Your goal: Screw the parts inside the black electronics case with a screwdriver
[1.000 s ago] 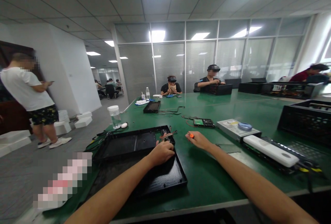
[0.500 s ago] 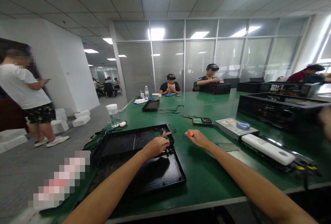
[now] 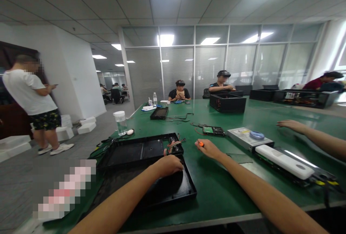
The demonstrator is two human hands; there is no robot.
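Sliding nearer, left hand (image 3: 168,165) curls on the black case (image 3: 186,187), grip unclear; right hand (image 3: 208,149) holds a half-hidden orange tool (image 3: 200,142).

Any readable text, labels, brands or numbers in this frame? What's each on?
No text can be read.
Sticker on the drive: print too small.
Label on the far bottle: blurred.
The screwdriver in the right hand: no marking shows.
The patch at lower left: pixelated, nothing legible.
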